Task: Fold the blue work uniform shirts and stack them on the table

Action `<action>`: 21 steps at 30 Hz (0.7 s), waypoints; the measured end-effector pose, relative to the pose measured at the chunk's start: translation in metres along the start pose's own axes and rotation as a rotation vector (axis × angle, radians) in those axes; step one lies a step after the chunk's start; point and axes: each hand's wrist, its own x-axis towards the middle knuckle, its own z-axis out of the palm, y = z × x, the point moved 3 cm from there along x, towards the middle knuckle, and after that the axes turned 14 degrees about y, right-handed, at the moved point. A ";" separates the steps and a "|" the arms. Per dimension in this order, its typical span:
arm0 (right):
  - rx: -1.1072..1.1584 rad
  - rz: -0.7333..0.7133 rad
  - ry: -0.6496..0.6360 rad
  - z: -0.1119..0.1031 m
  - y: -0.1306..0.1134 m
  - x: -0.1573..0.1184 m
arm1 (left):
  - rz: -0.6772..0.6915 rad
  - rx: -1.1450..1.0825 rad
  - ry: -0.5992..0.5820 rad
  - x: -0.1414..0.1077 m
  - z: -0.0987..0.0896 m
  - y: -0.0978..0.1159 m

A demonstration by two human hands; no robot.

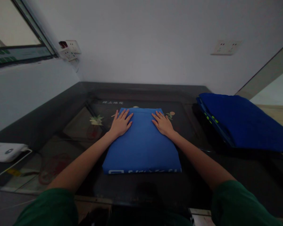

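Observation:
A folded blue cloth (141, 144) lies flat in front of me, with white print along its near edge. My left hand (121, 124) rests on its far left part, palm down and fingers spread. On the far right part lies my right hand (163, 123), also flat with the fingers apart. Neither hand grips the cloth; both only touch its top. What kind of article the cloth is cannot be told from its folded state.
Darker blue folded cloth (247, 122) with yellow-green marks lies at the right on the dark glossy tabletop (141, 186). At the left sits a white device (8, 152) with a cable. A wall (141, 40) with sockets (226, 47) stands behind.

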 end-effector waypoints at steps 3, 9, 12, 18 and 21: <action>-0.017 -0.043 0.059 -0.019 -0.012 -0.008 | 0.104 -0.079 -0.059 -0.010 -0.028 0.029; 0.132 -0.254 -0.090 -0.047 -0.058 -0.077 | 0.167 -0.260 -0.233 -0.070 -0.059 0.086; 0.089 -0.319 -0.114 -0.048 -0.060 -0.108 | 0.185 -0.242 -0.214 -0.087 -0.057 0.093; 0.034 -0.279 -0.068 -0.046 -0.030 -0.120 | 0.213 -0.177 -0.167 -0.090 -0.054 0.080; 0.022 -0.274 -0.049 -0.049 -0.026 -0.119 | 0.243 -0.168 -0.150 -0.090 -0.057 0.076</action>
